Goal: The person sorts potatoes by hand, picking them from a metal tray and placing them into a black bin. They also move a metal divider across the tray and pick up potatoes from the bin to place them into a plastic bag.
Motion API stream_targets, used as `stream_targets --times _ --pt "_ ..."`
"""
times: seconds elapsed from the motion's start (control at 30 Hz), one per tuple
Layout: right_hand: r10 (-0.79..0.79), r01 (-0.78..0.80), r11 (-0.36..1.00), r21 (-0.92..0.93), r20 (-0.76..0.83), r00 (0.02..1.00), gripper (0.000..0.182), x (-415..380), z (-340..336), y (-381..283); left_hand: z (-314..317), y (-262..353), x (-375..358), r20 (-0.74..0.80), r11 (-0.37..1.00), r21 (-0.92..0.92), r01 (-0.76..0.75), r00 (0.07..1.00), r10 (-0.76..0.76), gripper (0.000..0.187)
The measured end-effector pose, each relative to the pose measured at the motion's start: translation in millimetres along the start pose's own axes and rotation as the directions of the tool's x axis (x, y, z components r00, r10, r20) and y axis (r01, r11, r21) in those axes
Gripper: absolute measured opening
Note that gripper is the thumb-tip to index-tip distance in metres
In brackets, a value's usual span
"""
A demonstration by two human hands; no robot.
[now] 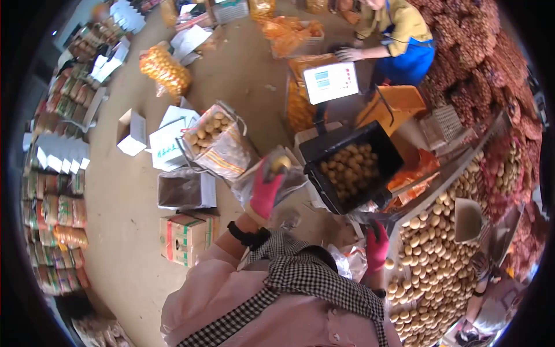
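Note:
My left hand [266, 188], in a pink glove with a dark palm, is raised left of the black crate and closed round a potato [280, 165]. A plastic-lined box [240, 191] lies just beyond and below it. My right hand [377, 246], also gloved in pink, is beside the near edge of the potato table; its fingers look bent, and whether they hold anything is unclear. Between and beyond my hands, the tilted black crate [388, 151] holds many potatoes [350, 168]. An open white sack [228, 156] with potatoes stands to the left.
Loose potatoes [430, 248] cover the table at right, with a scoop-like tray [468, 220] among them. A co-worker [404, 34] leans near a white display [331, 82] at the top. Another person [497, 303] is at lower right. Cartons [188, 237] stand left.

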State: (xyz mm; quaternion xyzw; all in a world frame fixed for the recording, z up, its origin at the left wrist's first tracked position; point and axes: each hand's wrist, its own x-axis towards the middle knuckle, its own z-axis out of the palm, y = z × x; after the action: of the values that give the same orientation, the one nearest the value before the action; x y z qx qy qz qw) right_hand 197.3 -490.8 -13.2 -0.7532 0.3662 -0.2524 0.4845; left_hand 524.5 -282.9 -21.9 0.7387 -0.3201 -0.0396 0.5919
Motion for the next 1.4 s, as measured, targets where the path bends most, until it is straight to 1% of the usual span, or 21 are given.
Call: stream_targets --times 0.03,0.07,0.1,0.17,0.2,0.23,0.27,0.33,0.4,0.43,0.47,0.53,0.6,0.77,0.87,0.93,1.0,1.13,1.2,1.27,1.4 --pt "-0.032 0.033 0.998 -0.058 0.020 0.999 0.031 -5.5 -7.1 -3.5 -18.3 33.4 19.2 -0.264 0.999 0.015 -0.032 0.964 0.035 0.045" --pt "-0.065 0.068 0.991 -0.115 0.034 0.997 0.030 -7.7 -12.2 -10.8 -41.7 43.8 38.4 -0.315 0.992 -0.124 -0.006 0.949 -0.034 0.053" --pt "-0.072 0.076 0.991 -0.109 0.036 0.997 0.030 -7.8 -11.6 -11.9 -61.6 43.9 51.1 -0.451 0.989 0.136 -0.062 0.885 0.118 0.054" --pt "-0.069 0.087 0.979 -0.182 0.099 0.993 0.030 -12.6 -13.7 -11.8 -96.7 -13.6 83.3 -0.440 0.902 0.428 0.057 0.885 0.152 0.055" --pt "-0.073 0.090 0.980 -0.179 0.101 0.992 0.030 -16.6 -13.6 -8.5 -106.2 -48.9 74.7 -0.443 0.901 0.430 0.057 0.883 0.155 0.055" --pt "-0.136 0.161 0.961 -0.225 0.119 0.983 0.030 -16.9 -10.6 -4.7 -109.3 -97.9 72.6 -0.390 0.744 0.544 0.388 0.902 -0.186 0.058" --pt "-0.191 0.221 0.935 -0.276 0.133 0.973 0.031 -17.3 -10.2 -2.6 -103.5 -123.5 73.7 -0.372 0.454 0.651 0.609 0.776 -0.509 0.061" --pt "-0.140 0.172 0.950 -0.260 0.136 0.981 0.033 -23.7 -9.6 -11.1 -56.7 -119.4 42.7 -0.097 0.714 0.650 0.260 0.960 -0.262 0.066" --pt "-0.027 0.051 0.970 -0.239 0.102 0.994 0.035 -33.2 -4.3 -10.9 12.8 -81.3 3.5 0.259 0.825 0.556 0.107 0.920 -0.294 0.061" --pt "0.092 -0.068 0.975 -0.210 0.107 0.990 0.032 -42.1 -2.2 -15.8 43.9 -40.4 -15.9 0.501 0.879 0.472 0.067 0.800 -0.330 0.055" --pt "0.029 -0.004 0.981 -0.195 0.122 0.992 0.030 -46.8 -8.6 -31.1 67.3 -1.7 -27.9 0.721 0.922 0.386 0.029 0.614 -0.321 0.050" --pt "-0.191 0.219 0.946 -0.241 0.133 0.973 0.031 -60.4 -15.8 -12.6 120.7 33.1 -54.9 0.960 0.956 0.151 0.250 0.192 -0.202 0.041" --pt "-0.133 0.140 0.946 -0.294 0.043 0.990 0.032 -82.3 -33.8 -7.7 162.5 62.7 -80.4 0.984 0.979 -0.064 -0.193 0.149 0.094 0.041" --pt "-0.033 -0.088 0.943 -0.322 -0.353 0.935 0.032 -147.8 -84.4 6.7 209.3 93.3 -100.4 0.947 0.910 -0.233 -0.342 0.133 0.292 0.036" --pt "0.074 -0.340 0.902 -0.266 -0.680 0.730 0.039 -196.2 -131.5 34.2 245.0 135.1 -106.1 0.923 0.913 -0.355 -0.201 0.081 0.376 0.037" --pt "0.107 -0.470 0.840 -0.270 -0.767 0.633 0.044 -209.5 -175.4 53.0 267.5 163.4 -122.9 0.912 0.897 -0.375 -0.233 0.078 0.402 0.035" --pt "0.055 -0.506 0.800 -0.322 -0.800 0.597 0.049 -201.1 -222.2 73.4 290.9 185.2 -144.8 0.887 0.857 -0.451 -0.250 -0.012 0.462 0.035" --pt "0.038 -0.506 0.788 -0.351 -0.792 0.609 0.066 -144.5 -294.8 114.4 333.0 219.9 -208.4 0.856 0.835 -0.510 -0.208 -0.217 0.469 0.031" --pt "0.158 -0.667 0.630 -0.398 -0.775 0.611 0.075 -121.9 -292.0 129.4 346.9 218.3 -232.6 0.872 0.866 -0.479 -0.146 -0.191 0.450 0.038" --pt "0.130 -0.667 0.619 -0.415 -0.783 0.609 0.075 -124.9 -282.8 128.0 353.0 222.1 -241.8 0.962 0.965 -0.255 -0.057 -0.117 0.247 0.039" --pt "0.045 -0.544 0.620 -0.566 -0.666 0.744 0.067 -177.7 -259.2 108.3 356.8 192.4 -236.2 0.982 0.986 -0.166 0.021 -0.086 0.167 0.042"
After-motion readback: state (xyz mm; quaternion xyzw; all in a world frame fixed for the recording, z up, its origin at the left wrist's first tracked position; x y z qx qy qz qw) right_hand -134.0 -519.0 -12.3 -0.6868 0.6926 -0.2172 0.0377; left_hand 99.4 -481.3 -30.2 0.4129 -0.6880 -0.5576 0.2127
